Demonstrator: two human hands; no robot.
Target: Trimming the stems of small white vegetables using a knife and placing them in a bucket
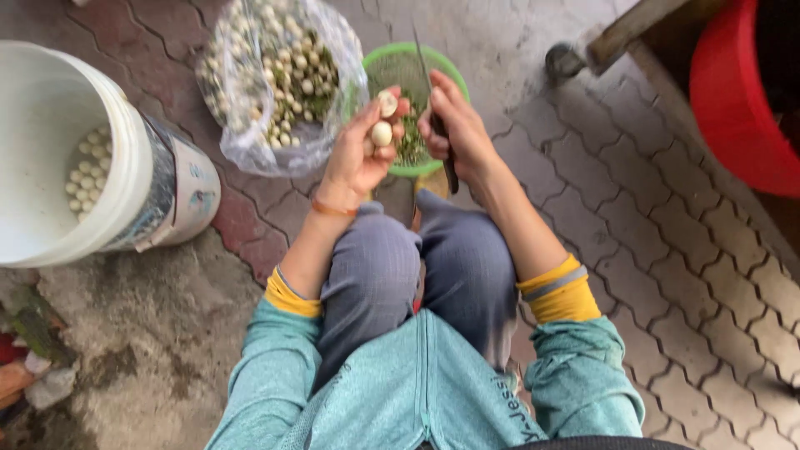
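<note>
The left hand is holding two small pale seeds — one pinched up at the fingertips, its skin looking partly cut away, the other tucked lower against the palm. They are sitting just above the green bowl, which is catching the peelings. Round, smooth and light, such seeds are likely to be slippery once skinned, so the fingers are curling closely around them rather than lying loose; the best hold looks to be across the widest part, between thumb and forefinger, leaving the end free for the blade.

The right hand is clenching the dark handle of a knife, the thin blade pointing up and away over the bowl, close beside the upper seed. Whether the edge is touching that seed cannot be told.

A clear bag of unpeeled seeds is lying open to the left of the bowl on the paved floor, and a white bucket farther left is holding peeled ones at its bottom. A red tub is standing at the upper right.
</note>
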